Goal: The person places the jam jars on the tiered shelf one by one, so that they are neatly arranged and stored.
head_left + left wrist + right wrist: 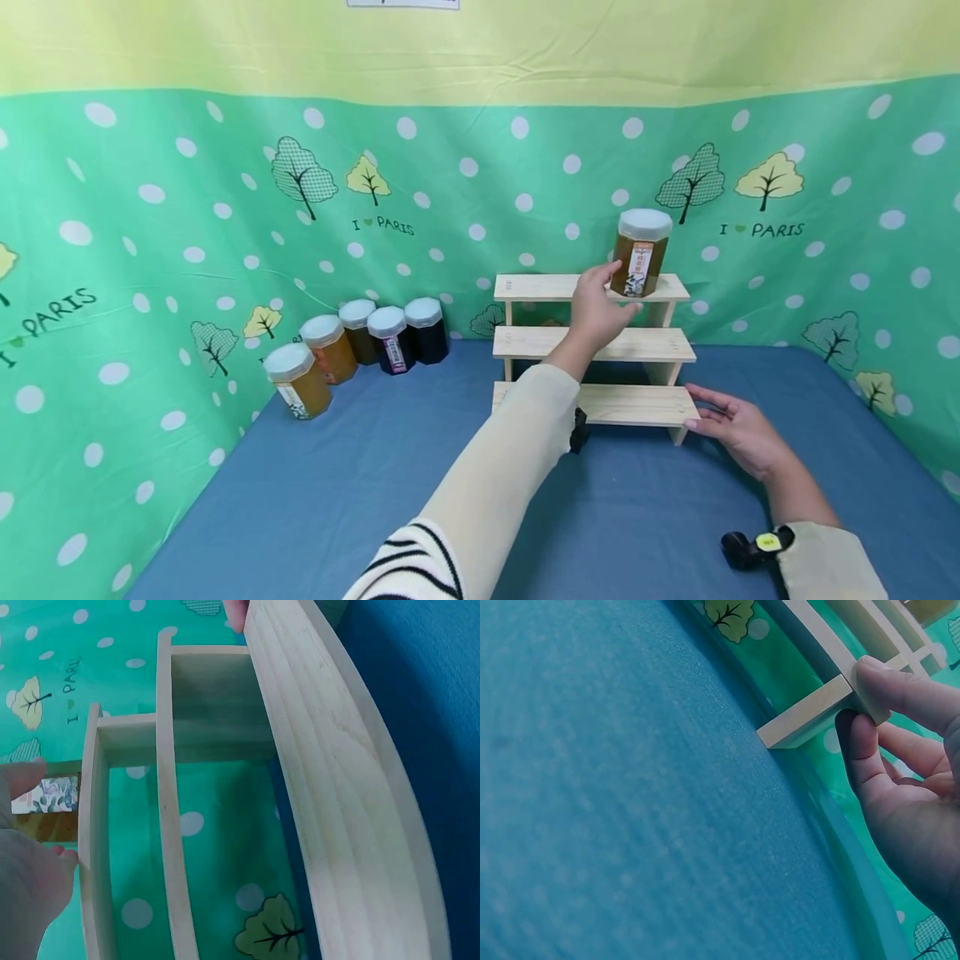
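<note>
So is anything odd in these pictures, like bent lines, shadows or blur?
Left wrist view: the bottom shelf board bows, probably lens distortion, as it looks straight in the head view. Head view: fairly even light, a soft shadow on the blue cloth beside the left sleeve. Right wrist view: bluish tint, cloth looking soft and smeared.

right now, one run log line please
left hand: at amber white-lidded jar, top tier | right hand: pinches pale wooden three-tier stand, bottom tier's right end | five white-lidded jars: blue cloth, left
</note>
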Action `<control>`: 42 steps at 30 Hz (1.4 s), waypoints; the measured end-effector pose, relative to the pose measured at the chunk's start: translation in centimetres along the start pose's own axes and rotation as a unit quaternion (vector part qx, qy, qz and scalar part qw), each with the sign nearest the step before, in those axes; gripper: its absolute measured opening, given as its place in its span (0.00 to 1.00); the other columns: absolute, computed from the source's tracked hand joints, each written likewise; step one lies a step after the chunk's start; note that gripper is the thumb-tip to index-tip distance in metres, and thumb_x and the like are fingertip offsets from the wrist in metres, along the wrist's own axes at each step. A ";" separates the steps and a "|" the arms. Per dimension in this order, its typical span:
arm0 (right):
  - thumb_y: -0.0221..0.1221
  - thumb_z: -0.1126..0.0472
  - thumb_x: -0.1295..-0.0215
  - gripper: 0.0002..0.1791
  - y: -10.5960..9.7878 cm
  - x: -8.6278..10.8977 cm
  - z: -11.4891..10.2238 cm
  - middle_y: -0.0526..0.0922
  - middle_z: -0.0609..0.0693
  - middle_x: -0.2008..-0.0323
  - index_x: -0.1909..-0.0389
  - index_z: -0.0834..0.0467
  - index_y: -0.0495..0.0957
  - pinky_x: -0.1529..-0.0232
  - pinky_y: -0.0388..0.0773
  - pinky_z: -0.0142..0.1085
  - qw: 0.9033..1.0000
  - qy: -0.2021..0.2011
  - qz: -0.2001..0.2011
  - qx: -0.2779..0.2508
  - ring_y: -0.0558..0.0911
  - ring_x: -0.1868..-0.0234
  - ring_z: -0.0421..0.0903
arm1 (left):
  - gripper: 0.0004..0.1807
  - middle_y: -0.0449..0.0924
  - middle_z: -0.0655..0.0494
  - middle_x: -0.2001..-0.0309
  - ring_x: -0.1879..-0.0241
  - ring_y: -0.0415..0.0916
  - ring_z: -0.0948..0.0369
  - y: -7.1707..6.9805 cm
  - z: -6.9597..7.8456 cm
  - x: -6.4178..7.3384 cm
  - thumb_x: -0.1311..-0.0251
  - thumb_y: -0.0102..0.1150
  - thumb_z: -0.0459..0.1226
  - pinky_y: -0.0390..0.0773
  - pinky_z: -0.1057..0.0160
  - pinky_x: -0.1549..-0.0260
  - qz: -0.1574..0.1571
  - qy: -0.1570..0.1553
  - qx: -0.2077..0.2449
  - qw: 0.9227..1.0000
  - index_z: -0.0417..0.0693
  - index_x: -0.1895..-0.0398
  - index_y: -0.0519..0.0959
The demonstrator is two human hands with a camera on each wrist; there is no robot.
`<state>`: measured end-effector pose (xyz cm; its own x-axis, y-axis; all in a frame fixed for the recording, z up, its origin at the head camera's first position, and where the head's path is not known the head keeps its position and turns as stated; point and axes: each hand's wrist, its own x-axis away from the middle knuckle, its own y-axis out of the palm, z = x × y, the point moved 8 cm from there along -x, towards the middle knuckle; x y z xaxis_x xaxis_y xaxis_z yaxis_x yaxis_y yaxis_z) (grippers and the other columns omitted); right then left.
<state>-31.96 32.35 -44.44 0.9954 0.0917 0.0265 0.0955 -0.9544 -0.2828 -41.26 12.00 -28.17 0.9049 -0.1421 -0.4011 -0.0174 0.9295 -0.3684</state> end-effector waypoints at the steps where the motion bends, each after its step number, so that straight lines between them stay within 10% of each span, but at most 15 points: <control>1: 0.65 0.59 0.36 0.45 0.0 0.0 0.1 0.59 0.73 0.33 0.27 0.70 0.51 0.55 0.75 0.23 1.000 0.001 0.000 0.000 0.77 0.55 0.28 | 0.33 0.68 0.54 0.38 0.40 0.70 0.59 -0.2 -0.1 0.1 0.46 0.72 0.32 0.73 0.69 0.45 0.011 0.006 0.020 1.000 0.48 0.35 0.73; 11: 0.65 0.59 0.36 0.44 -0.1 0.1 0.3 0.59 0.73 0.33 0.27 0.70 0.51 0.55 0.75 0.24 1.000 -0.001 0.003 0.000 0.77 0.54 0.28 | 0.19 0.74 0.57 0.52 0.53 0.74 0.63 -1.7 -0.2 1.3 0.46 0.71 0.32 0.80 0.64 0.54 0.029 0.057 0.077 0.995 0.43 0.50 0.81; 22: 0.65 0.61 0.36 0.44 -0.2 0.1 0.1 0.66 0.67 0.36 0.27 0.71 0.52 0.55 0.75 0.23 1.000 -0.007 0.006 0.008 0.78 0.54 0.29 | 0.17 0.76 0.53 0.52 0.56 0.75 0.57 -3.1 0.9 3.3 0.45 0.70 0.33 0.80 0.54 0.54 -0.018 0.114 0.103 0.988 0.39 0.52 0.81; 30: 0.65 0.60 0.36 0.44 0.0 0.1 0.1 0.62 0.71 0.34 0.27 0.71 0.52 0.55 0.74 0.22 1.000 -0.006 0.003 0.010 0.77 0.54 0.28 | 0.13 0.78 0.56 0.56 0.57 0.75 0.69 -4.3 1.1 5.0 0.45 0.70 0.34 0.79 0.65 0.54 -0.072 0.123 0.126 0.982 0.43 0.56 0.81; 42: 0.65 0.61 0.36 0.43 0.0 0.3 0.0 0.71 0.60 0.39 0.28 0.72 0.52 0.55 0.75 0.22 1.000 -0.009 0.005 0.010 0.78 0.54 0.29 | 0.18 0.76 0.59 0.49 0.48 0.72 0.62 -6.8 1.3 7.0 0.47 0.72 0.35 0.77 0.65 0.52 -0.116 0.154 0.078 0.978 0.45 0.53 0.81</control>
<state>-31.70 32.42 -44.42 0.9962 0.0869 0.0069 0.0849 -0.9496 -0.3019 -34.24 5.14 -27.38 0.7048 -0.4297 -0.5645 0.2602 0.8968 -0.3578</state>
